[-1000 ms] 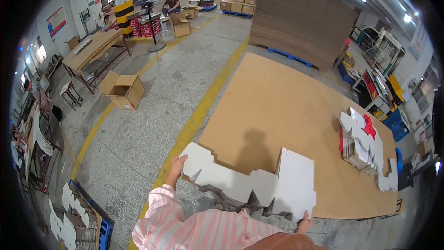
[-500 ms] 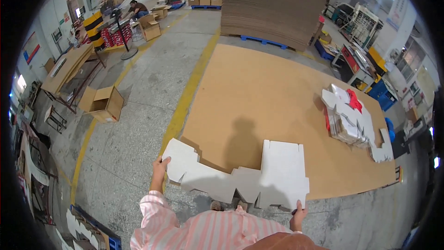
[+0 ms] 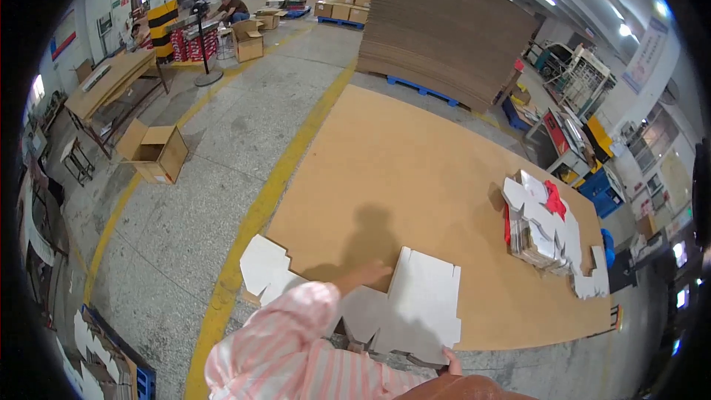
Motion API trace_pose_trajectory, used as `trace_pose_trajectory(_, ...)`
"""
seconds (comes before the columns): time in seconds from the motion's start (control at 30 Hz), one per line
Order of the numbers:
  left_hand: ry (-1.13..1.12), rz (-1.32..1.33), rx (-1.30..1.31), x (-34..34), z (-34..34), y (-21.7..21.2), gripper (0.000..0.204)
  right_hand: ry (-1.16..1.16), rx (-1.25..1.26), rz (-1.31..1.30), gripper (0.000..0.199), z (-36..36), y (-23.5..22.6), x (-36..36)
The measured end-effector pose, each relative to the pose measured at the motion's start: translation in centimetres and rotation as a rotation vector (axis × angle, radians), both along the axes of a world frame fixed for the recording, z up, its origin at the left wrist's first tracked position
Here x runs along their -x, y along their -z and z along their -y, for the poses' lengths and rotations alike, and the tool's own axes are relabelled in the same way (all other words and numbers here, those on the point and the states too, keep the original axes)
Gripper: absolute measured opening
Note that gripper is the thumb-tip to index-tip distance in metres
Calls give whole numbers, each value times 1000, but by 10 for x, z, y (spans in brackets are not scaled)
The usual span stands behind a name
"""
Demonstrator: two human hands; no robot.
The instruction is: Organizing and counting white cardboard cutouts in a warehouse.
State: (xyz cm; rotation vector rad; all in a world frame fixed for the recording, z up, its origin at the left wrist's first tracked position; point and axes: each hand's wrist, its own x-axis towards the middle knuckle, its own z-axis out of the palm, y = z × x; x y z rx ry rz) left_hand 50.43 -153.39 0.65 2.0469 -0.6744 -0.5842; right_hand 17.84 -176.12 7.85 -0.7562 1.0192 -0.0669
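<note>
A white die-cut cardboard blank point(image 3: 426, 300), its grey-white panels notched and slotted, lies at the near edge of the large brown board. My right hand point(image 3: 452, 363) grips its lower right corner, with the fingers partly hidden. Across the middle of the blank reaches my left hand point(image 3: 366, 274), fingers stretched toward the left edge of the tall right panel and apart from the left end. Whether those fingertips touch the cardboard cannot be made out. My left sleeve covers part of the blank.
A pile of white cut blanks point(image 3: 537, 233) with a red cloth point(image 3: 554, 200) rests on the brown board point(image 3: 415, 155) at right. Beyond stands a tall cardboard stack point(image 3: 444, 30). An open carton point(image 3: 159, 155) sits on the floor at left, near a table point(image 3: 111, 81). Co-workers are farther back.
My left hand has let go of the blank's left end and swung right over its middle. My right hand keeps its corner. The view has shifted, moving the blank lower and left.
</note>
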Motion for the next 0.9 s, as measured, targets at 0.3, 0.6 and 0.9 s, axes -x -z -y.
trace_pose_trajectory(0.3,-268,-1099,329,7,56,-32,52,-418,754,137,24,-27,-90,-30)
trace_pose_trajectory(0.6,-360,-687,767,27,8,-167,36,-534,637,114,34,22,-6,-30)
trace_pose_trajectory(0.9,-230,-120,684,76,-18,-162,44,23,791,288,65,24,17,-49)
